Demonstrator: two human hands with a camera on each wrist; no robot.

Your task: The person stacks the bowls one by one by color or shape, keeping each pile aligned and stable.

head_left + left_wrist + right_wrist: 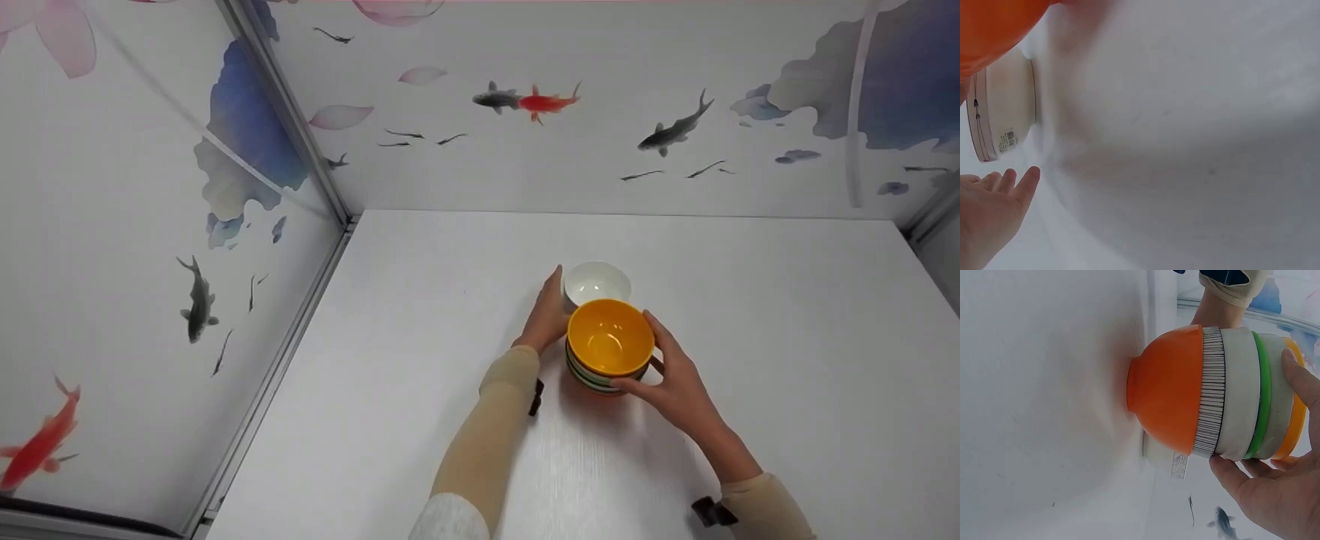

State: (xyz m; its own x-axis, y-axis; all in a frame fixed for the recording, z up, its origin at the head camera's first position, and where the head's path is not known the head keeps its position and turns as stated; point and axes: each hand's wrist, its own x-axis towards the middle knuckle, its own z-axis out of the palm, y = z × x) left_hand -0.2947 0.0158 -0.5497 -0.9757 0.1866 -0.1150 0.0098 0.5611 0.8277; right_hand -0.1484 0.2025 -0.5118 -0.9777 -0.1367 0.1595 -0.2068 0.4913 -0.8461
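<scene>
A stack of several nested bowls stands with its base close to the tabletop. A yellow bowl (611, 337) tops it, a green-rimmed bowl (1262, 394) and a black-and-white striped bowl (1211, 391) lie lower, and an orange bowl (1165, 388) is at the bottom. My right hand (679, 386) grips the stack's right side, thumb and fingers spread around the upper bowls. Directly behind the stack is a white bowl (598, 281) with a barcode sticker (1008, 140) on its side. My left hand (546, 319) reaches along that bowl's left side, fingers extended; the stack partly hides it.
The white table (420, 322) is bounded by a back wall panel (555, 172) and a left wall panel (112, 262), both printed with fish and petals. A metal frame post (289, 112) rises at the back left corner.
</scene>
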